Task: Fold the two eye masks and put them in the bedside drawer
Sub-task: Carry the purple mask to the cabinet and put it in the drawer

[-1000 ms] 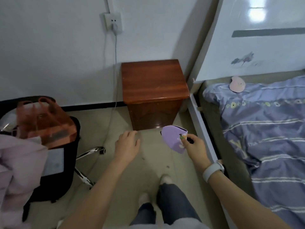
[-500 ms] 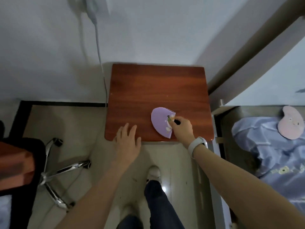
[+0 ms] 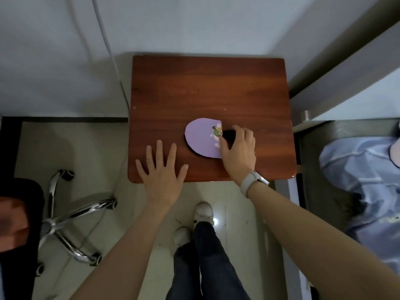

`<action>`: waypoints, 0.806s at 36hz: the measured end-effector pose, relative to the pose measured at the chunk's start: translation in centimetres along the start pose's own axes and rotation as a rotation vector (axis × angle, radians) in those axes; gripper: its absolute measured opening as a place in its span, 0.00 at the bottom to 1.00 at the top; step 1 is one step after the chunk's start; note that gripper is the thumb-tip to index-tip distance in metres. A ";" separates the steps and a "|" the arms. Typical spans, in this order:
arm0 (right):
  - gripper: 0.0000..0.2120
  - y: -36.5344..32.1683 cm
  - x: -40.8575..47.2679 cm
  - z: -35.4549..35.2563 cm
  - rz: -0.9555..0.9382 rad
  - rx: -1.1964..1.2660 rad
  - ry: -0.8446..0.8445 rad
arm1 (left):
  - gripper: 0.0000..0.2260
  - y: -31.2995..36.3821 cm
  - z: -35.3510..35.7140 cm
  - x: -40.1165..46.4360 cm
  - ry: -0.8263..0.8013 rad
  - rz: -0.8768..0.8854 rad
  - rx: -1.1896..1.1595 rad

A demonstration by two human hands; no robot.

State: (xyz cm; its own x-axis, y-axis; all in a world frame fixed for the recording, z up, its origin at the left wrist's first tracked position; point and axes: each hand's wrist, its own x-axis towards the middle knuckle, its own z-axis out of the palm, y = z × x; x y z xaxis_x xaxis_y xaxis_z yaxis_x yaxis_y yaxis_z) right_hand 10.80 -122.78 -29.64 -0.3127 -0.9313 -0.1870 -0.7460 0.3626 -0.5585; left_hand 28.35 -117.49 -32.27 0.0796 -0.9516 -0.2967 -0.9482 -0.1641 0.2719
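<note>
A folded purple eye mask (image 3: 201, 137) with a small cartoon print lies on the top of the brown wooden bedside cabinet (image 3: 207, 87). My right hand (image 3: 238, 150), with a white watch on its wrist, pinches the mask's right edge and black strap. My left hand (image 3: 161, 172) hovers flat with its fingers spread over the cabinet's front left edge and holds nothing. A sliver of the second, pink eye mask (image 3: 395, 152) shows at the right frame edge on the bed. The drawer front is hidden from this top-down angle.
A bed with blue striped bedding (image 3: 355, 169) stands right of the cabinet. On the left are an office chair's chrome base (image 3: 71, 215) and black seat. A white cable (image 3: 108, 46) hangs down the wall behind. My shoes and legs are below the cabinet.
I have stepped up to the cabinet and now look straight down on it. My right hand brought the purple mask down onto the top. My left hand spread over the front edge.
</note>
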 end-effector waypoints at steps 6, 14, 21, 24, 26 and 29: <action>0.19 3.4 -7.6 -1.5 -0.063 0.172 0.079 | 0.19 -0.1 -0.7 -4.0 0.229 0.047 -0.082; 0.18 10.7 -14.4 0.3 0.336 0.413 -0.104 | 0.19 -3.2 4.8 -10.5 0.190 -0.184 -0.514; 0.25 16.0 -9.9 2.7 0.602 0.668 -0.090 | 0.29 -5.7 9.8 -6.8 0.043 -0.427 -0.840; 0.31 16.6 -7.7 2.8 0.585 0.691 -0.091 | 0.36 -6.1 9.9 -4.3 0.057 -0.401 -0.933; 0.35 17.4 -6.0 3.2 0.515 0.695 -0.100 | 0.37 -5.7 10.7 -2.4 0.108 -0.372 -1.049; 0.37 17.7 -4.8 3.4 0.455 0.745 -0.087 | 0.38 -5.3 11.2 -1.3 0.188 -0.395 -1.166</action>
State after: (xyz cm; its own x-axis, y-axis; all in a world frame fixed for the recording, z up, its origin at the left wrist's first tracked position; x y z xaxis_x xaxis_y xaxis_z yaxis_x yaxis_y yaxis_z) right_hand 1.12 -112.01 -41.42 -0.4181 -0.7123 -0.5638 0.0272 0.6105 -0.7915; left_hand 29.82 -112.51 -43.59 0.4310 -0.7914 -0.4336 -0.0190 -0.4884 0.8724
